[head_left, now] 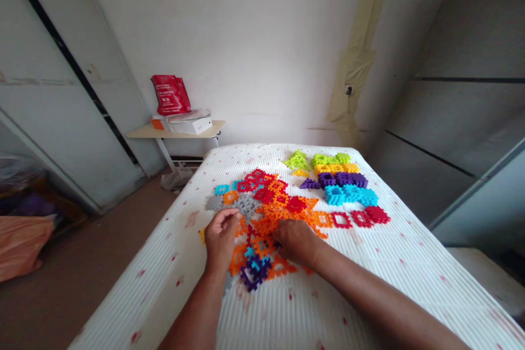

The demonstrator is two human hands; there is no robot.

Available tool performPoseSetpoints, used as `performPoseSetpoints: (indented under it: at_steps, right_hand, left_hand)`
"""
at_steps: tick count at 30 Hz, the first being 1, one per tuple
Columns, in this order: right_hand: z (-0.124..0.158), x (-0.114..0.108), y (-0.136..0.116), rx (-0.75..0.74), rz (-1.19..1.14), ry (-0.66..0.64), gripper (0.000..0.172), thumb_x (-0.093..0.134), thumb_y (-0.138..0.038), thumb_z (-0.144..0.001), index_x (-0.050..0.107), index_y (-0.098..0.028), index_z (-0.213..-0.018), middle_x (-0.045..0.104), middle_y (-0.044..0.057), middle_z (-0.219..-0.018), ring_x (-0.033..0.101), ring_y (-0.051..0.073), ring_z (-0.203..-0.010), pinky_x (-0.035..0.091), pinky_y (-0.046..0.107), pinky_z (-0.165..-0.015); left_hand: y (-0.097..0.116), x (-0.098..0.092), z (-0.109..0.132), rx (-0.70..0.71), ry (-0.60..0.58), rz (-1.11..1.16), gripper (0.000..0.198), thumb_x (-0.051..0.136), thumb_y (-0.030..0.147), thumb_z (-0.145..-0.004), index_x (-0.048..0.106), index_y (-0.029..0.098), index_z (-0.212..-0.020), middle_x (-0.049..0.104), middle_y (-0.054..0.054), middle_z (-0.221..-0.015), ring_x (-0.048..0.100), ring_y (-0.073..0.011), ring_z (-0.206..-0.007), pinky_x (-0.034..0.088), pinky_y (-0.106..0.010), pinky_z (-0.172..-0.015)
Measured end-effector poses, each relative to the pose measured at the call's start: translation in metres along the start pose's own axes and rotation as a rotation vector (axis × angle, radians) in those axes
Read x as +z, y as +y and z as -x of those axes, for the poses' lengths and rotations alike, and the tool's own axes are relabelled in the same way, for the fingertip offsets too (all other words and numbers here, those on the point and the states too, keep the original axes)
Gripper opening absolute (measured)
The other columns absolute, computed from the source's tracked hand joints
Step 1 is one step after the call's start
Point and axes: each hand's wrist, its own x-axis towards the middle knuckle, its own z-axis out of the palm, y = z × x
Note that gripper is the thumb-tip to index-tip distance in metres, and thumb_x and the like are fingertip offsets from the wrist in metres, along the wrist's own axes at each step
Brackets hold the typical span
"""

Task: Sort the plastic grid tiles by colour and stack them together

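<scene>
A loose heap of interlocking plastic tiles (270, 208), orange, red, grey, blue and purple, lies on a white bedspread (369, 284). My left hand (220, 235) rests on the heap's left side, fingers curled beside a grey tile (245, 205). My right hand (296, 240) lies palm down on orange tiles, its fingers bent into the pile. What either hand grips is hidden. Farther right, sorted tiles sit in rows: lime green (328, 159), yellow-orange (336, 168), purple (344, 179), blue (350, 194) and red (363, 217).
A small side table (176, 131) by the far wall carries a red bag (170, 94) and white boxes (191, 124). Grey cupboard doors stand on both sides. An orange cloth (20, 243) lies on the floor at left.
</scene>
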Motion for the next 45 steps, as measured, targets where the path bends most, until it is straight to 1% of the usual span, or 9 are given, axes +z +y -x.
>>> performPoseSetpoints:
  at_steps: [5, 11, 16, 22, 27, 31, 40, 42, 45]
  right_hand:
    - [-0.003, 0.005, -0.005, -0.023, 0.119, 0.014, 0.02, 0.048, -0.015, -0.083, 0.068, -0.015, -0.085, 0.063, 0.011, -0.088, 0.06, 0.023, -0.083, 0.047, 0.027, -0.057]
    - [-0.009, 0.023, 0.001, -0.192, 0.142, 0.181, 0.021, 0.047, -0.019, -0.085, 0.066, -0.014, -0.077, 0.061, 0.01, -0.082, 0.055, 0.021, -0.078, 0.045, 0.03, -0.061]
    - [-0.009, 0.017, 0.006, -0.201, 0.1, 0.298, 0.016, 0.047, -0.019, -0.085, 0.063, -0.014, -0.083, 0.061, 0.009, -0.085, 0.054, 0.019, -0.08, 0.043, 0.029, -0.065]
    - [-0.01, 0.005, 0.021, 0.004, -0.298, 0.436, 0.018, 0.042, -0.022, -0.09, 0.06, -0.017, -0.089, 0.063, 0.003, -0.081, 0.056, 0.012, -0.069, 0.038, 0.021, -0.06]
    - [-0.017, 0.013, 0.033, -0.006, -0.834, 0.518, 0.022, 0.042, -0.027, -0.09, 0.061, -0.017, -0.085, 0.059, 0.001, -0.072, 0.052, 0.01, -0.063, 0.039, 0.02, -0.058]
    - [-0.022, 0.02, 0.036, -0.058, -1.092, 0.49, 0.027, 0.045, -0.036, -0.089, 0.063, -0.016, -0.086, 0.059, 0.001, -0.071, 0.053, 0.011, -0.064, 0.042, 0.021, -0.06]
    - [-0.021, 0.023, 0.028, -0.159, -1.11, 0.482, 0.025, 0.054, -0.039, -0.084, 0.068, -0.019, -0.085, 0.065, 0.002, -0.079, 0.06, 0.014, -0.074, 0.047, 0.025, -0.07]
    - [-0.021, 0.023, 0.025, -0.106, -1.09, 0.518, 0.021, 0.055, -0.036, -0.083, 0.066, -0.018, -0.086, 0.062, 0.001, -0.073, 0.058, 0.013, -0.067, 0.046, 0.023, -0.063]
    - [-0.019, 0.021, 0.023, 0.059, -1.013, 0.622, 0.016, 0.058, -0.031, -0.08, 0.061, -0.017, -0.089, 0.058, -0.001, -0.071, 0.052, 0.01, -0.059, 0.042, 0.021, -0.055]
  left_hand:
    - [-0.002, 0.001, 0.001, 0.028, -0.043, -0.045, 0.025, 0.065, 0.036, -0.066, 0.064, 0.016, -0.08, 0.06, 0.001, -0.063, 0.053, -0.0116, -0.057, 0.043, -0.021, -0.056]
    - [-0.002, 0.003, 0.003, 0.043, -0.096, -0.107, 0.026, 0.064, 0.039, -0.067, 0.065, 0.016, -0.08, 0.063, -0.001, -0.068, 0.058, -0.0146, -0.062, 0.047, -0.024, -0.06]
    - [-0.005, 0.003, 0.004, 0.105, -0.162, -0.167, 0.026, 0.063, 0.04, -0.068, 0.067, 0.017, -0.081, 0.067, -0.004, -0.074, 0.062, -0.0187, -0.071, 0.05, -0.029, -0.069]
    - [-0.007, 0.006, 0.006, 0.195, -0.283, -0.174, 0.029, 0.06, 0.035, -0.072, 0.068, 0.018, -0.093, 0.069, -0.007, -0.092, 0.063, -0.021, -0.085, 0.05, -0.032, -0.079]
    - [0.0, 0.008, 0.01, 0.237, -0.313, -0.19, 0.027, 0.058, 0.033, -0.073, 0.069, 0.018, -0.093, 0.069, -0.006, -0.088, 0.063, -0.0189, -0.081, 0.051, -0.031, -0.076]
    - [0.001, 0.009, 0.012, 0.234, -0.324, -0.189, 0.027, 0.058, 0.033, -0.075, 0.069, 0.019, -0.095, 0.069, -0.006, -0.093, 0.063, -0.0187, -0.085, 0.05, -0.03, -0.079]
    - [-0.004, 0.011, 0.012, 0.01, -0.404, -0.034, 0.037, 0.062, 0.036, -0.073, 0.065, 0.016, -0.104, 0.07, -0.006, -0.092, 0.064, -0.0186, -0.084, 0.05, -0.03, -0.078]
    - [-0.003, 0.012, 0.013, 0.012, -0.399, -0.025, 0.032, 0.063, 0.036, -0.071, 0.067, 0.016, -0.096, 0.07, -0.006, -0.088, 0.063, -0.0179, -0.083, 0.049, -0.028, -0.077]
    - [-0.001, 0.012, 0.013, -0.033, -0.325, -0.009, 0.027, 0.066, 0.036, -0.068, 0.065, 0.014, -0.083, 0.066, -0.002, -0.072, 0.061, -0.014, -0.066, 0.049, -0.025, -0.064]
